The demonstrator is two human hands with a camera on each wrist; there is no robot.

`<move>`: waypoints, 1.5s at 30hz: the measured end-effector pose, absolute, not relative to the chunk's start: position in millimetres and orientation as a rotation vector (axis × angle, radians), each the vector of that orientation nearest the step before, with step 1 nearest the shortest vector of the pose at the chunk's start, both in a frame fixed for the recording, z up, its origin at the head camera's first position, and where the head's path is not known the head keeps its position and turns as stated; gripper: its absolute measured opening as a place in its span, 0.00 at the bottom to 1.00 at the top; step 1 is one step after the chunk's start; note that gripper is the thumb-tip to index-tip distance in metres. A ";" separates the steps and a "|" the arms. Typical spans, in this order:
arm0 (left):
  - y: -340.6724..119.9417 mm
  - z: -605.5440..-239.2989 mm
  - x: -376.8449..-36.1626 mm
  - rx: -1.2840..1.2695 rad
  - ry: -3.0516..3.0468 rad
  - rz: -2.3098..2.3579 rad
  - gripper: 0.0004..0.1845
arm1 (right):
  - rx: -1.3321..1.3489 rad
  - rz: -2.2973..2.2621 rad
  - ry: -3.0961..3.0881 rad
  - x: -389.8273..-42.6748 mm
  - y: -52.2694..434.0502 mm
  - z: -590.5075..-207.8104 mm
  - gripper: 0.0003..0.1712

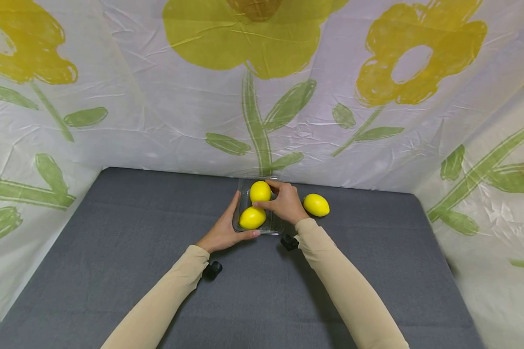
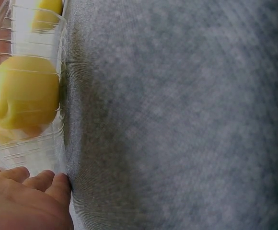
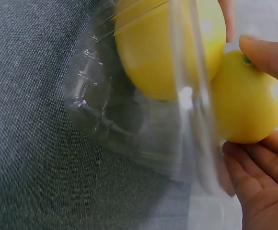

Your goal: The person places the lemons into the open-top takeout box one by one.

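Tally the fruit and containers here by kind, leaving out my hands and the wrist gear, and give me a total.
Lemons: 3
Clear plastic container: 1
Total: 4

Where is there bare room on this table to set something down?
Free: gray tabletop left of the left hand, right of the lone lemon, and between the sleeves. Crowded: at the clear plastic container, where two lemons and both hands meet.

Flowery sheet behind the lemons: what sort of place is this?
Probably a makeshift recording booth: a flower-printed sheet hangs behind and beside a grey-covered table, and two wrist-worn black devices could be cameras.
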State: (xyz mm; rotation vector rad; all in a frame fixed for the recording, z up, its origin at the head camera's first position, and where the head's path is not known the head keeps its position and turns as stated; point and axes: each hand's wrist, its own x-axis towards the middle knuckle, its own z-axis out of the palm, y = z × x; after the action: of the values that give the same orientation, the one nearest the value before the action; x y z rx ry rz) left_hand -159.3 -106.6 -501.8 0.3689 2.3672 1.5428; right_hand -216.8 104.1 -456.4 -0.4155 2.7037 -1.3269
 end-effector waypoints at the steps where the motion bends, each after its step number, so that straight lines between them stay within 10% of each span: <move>1: -106.5 -501.7 -159.4 0.368 2.367 1.542 0.68 | -0.411 -1.326 2.704 -217.3 103.1 -456.4 0.45; 45: -106.7 -501.3 -159.0 0.366 2.372 1.550 0.67 | -0.337 -1.126 2.700 -230.9 77.5 -457.8 0.44</move>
State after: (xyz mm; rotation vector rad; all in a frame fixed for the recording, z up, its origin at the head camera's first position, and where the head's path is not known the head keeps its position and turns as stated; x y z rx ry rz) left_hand -159.0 -106.7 -501.3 0.3665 2.3720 1.5497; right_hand -230.9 77.5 -457.8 -0.3366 2.7001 -1.1264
